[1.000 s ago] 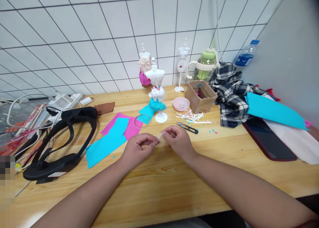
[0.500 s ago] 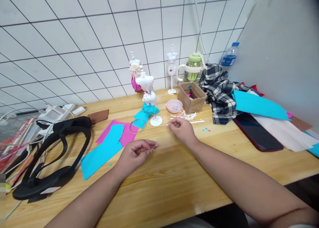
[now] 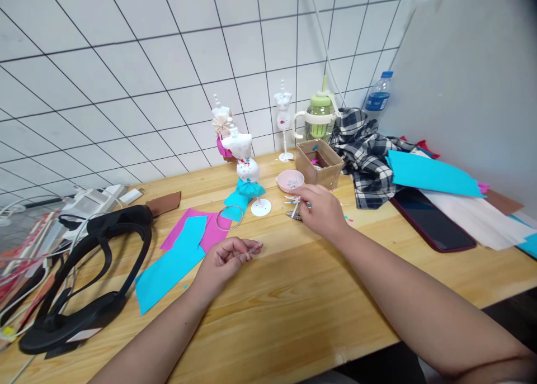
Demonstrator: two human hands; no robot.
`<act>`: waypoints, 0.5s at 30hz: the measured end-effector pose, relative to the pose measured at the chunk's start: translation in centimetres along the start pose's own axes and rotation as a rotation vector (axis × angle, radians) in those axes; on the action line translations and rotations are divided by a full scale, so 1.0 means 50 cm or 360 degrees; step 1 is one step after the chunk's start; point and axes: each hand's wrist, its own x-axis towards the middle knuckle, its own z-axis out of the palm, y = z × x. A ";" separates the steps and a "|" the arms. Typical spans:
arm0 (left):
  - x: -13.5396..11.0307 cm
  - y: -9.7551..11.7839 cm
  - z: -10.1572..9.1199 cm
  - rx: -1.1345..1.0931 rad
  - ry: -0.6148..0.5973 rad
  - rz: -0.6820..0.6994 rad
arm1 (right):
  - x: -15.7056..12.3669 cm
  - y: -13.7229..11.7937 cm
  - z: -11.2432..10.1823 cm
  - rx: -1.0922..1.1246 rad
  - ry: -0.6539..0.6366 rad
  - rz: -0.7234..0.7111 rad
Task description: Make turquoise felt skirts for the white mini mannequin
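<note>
My left hand (image 3: 226,259) rests on the wooden table (image 3: 293,311) with its fingers pinched on a thin pale strip I can barely make out. My right hand (image 3: 321,208) is stretched out to the pile of white paper strips (image 3: 293,200), its fingers curled over them beside the small scissors (image 3: 293,214). In front stands a white mannequin with a teal skirt (image 3: 247,171), next to a wire ring (image 3: 229,217) and a pink dish (image 3: 290,180).
Teal and magenta paper sheets (image 3: 180,250) lie to the left, with a black head strap (image 3: 88,283) and cables beyond. A cardboard box (image 3: 319,163), green bottle (image 3: 319,115), plaid cloth (image 3: 369,155), dark tablet (image 3: 432,222) and more paper lie to the right.
My hands have come apart. The right hand has moved away to the paper strips by the scissors, while the left stays pinched near the table's middle. The view has shifted.
</note>
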 end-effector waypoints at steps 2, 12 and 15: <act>0.002 0.001 0.002 -0.0120 0.0031 -0.0045 | -0.014 -0.039 0.003 0.0369 -0.0094 -0.0124; 0.010 0.006 0.008 -0.0466 0.0205 -0.0096 | -0.061 -0.132 0.044 0.1798 -0.1234 0.1093; 0.009 0.000 0.005 -0.0326 0.0172 -0.0019 | -0.062 -0.135 0.045 0.2135 -0.1271 0.1280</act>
